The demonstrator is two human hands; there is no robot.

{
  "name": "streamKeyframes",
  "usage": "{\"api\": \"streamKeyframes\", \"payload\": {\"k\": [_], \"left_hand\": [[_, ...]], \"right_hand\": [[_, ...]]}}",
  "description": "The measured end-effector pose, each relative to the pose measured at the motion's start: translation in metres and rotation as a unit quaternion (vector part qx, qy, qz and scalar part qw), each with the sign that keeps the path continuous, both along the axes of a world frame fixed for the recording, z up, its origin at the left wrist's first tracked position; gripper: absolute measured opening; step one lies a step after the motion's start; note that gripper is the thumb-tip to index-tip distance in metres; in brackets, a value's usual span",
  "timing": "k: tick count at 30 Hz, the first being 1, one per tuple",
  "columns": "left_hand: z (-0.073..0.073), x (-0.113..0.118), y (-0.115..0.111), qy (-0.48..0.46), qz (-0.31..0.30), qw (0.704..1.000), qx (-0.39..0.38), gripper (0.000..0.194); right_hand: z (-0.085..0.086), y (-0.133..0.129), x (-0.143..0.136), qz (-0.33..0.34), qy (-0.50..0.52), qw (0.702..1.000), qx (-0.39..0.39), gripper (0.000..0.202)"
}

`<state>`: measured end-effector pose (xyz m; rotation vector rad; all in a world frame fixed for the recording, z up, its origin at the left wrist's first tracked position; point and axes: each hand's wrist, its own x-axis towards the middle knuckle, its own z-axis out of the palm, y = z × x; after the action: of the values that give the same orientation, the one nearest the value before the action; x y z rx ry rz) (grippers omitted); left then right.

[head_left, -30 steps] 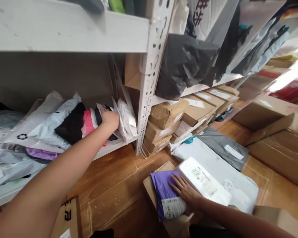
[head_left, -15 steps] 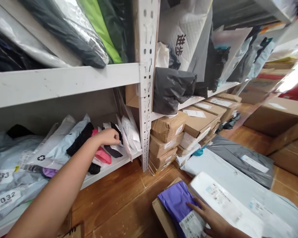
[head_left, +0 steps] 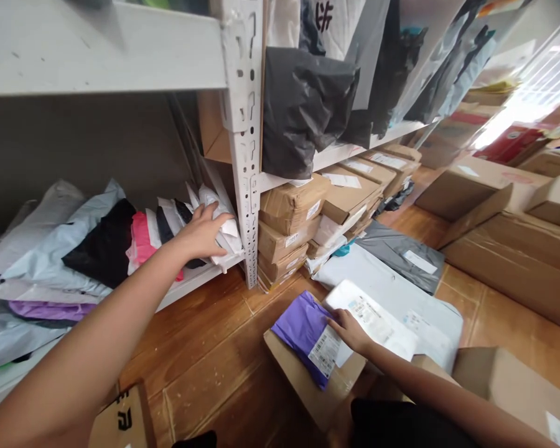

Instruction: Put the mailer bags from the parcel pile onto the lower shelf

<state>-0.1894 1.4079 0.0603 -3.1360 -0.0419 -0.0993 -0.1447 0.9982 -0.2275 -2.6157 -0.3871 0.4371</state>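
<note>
Left grip (head_left: 200, 233) flat atop white mailers (head_left: 224, 230), right grip (head_left: 352, 330) on purple parcel (head_left: 303, 330).

Daylit scene, overexposed glare at upper right window (head_left: 541, 81); deep shadow beneath shelf (head_left: 98, 56); wide-angle stretching toward edges; soft blur on near forearm (head_left: 74, 373).

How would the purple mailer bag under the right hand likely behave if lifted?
The purple mailer bag looks like thin, wrinkled plastic, so it would probably flop and sag. Its glossy film may feel slippery. It drapes over a cardboard box, so its contents are likely soft and light.
</note>
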Motion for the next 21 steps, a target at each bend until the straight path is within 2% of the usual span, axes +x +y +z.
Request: {"api": "streamKeyframes", "payload": {"k": [2,4,5,7,8,10,12,13,16,18,19,21], "left_hand": [[-0.004,0.004,0.007,-0.031,-0.017,0.999,0.013,0.076],[-0.006,0.008,0.011,-0.062,-0.020,0.997,0.037,0.072],[-0.006,0.010,0.012,-0.073,-0.018,0.996,0.052,0.072],[-0.004,0.012,0.013,-0.079,-0.015,0.993,0.081,0.065],[-0.001,0.012,0.013,-0.080,-0.013,0.992,0.095,0.058],[0.007,0.011,0.013,-0.076,-0.005,0.991,0.111,0.048],[0.016,0.008,0.013,-0.045,0.004,0.995,0.086,0.043],[0.020,0.006,0.013,-0.012,0.005,0.998,0.061,0.047],[0.024,-0.004,0.010,0.081,-0.007,0.997,0.016,0.093],[0.021,-0.008,0.009,0.077,-0.029,0.996,0.037,0.108],[0.020,-0.008,0.009,0.055,-0.042,0.997,0.044,0.105],[0.019,-0.003,0.009,0.012,-0.066,0.997,0.038,0.078]], "right_hand": [[0.003,0.005,0.000,-0.011,0.008,1.000,-0.021,0.056],[0.008,0.009,-0.004,0.000,0.016,0.999,-0.038,0.057],[0.011,0.011,-0.007,0.006,0.015,0.999,-0.043,0.064],[0.016,0.015,-0.016,0.033,-0.012,0.997,-0.066,0.092],[0.016,0.016,-0.021,0.069,-0.032,0.993,-0.086,0.106],[0.011,0.017,-0.029,0.202,-0.056,0.968,-0.135,0.117],[-0.002,0.015,-0.033,0.340,-0.059,0.924,-0.165,0.114],[-0.011,0.013,-0.033,0.379,-0.063,0.909,-0.162,0.110],[-0.042,0.005,-0.026,0.409,-0.130,0.897,-0.105,0.093],[-0.058,0.001,-0.017,0.412,-0.183,0.891,-0.057,0.082],[-0.063,-0.001,-0.012,0.407,-0.200,0.890,-0.037,0.078],[-0.062,-0.001,-0.002,0.394,-0.192,0.899,-0.001,0.071]]}}
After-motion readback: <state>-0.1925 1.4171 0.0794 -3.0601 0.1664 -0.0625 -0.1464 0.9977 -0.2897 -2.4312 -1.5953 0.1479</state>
